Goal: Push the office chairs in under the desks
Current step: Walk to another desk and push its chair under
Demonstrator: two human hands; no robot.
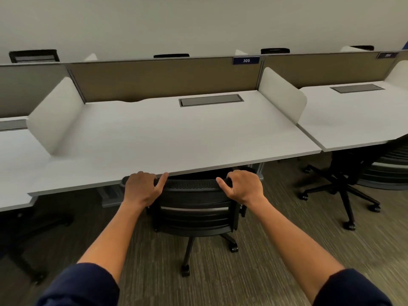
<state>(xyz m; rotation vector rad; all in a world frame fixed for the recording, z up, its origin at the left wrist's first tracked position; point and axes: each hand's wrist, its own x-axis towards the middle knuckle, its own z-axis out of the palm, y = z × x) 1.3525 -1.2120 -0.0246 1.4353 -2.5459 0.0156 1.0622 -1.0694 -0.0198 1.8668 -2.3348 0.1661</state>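
Note:
A black mesh-backed office chair (194,208) stands in front of me, its seat hidden under the white desk (176,133) labelled 305. The top rail of its backrest sits right at the desk's front edge. My left hand (141,188) grips the left end of that rail, thumb reaching toward the desk edge. My right hand (241,186) grips the right end, fingers curled over the top. The chair's wheeled base (187,255) shows on the carpet below.
A second black chair (344,184) stands partly under the right-hand desk (353,120), its base out on the carpet. A dark chair base (26,239) shows under the left desk. White dividers and a brown back panel (163,78) bound the desk. More chair backs rise behind the panel.

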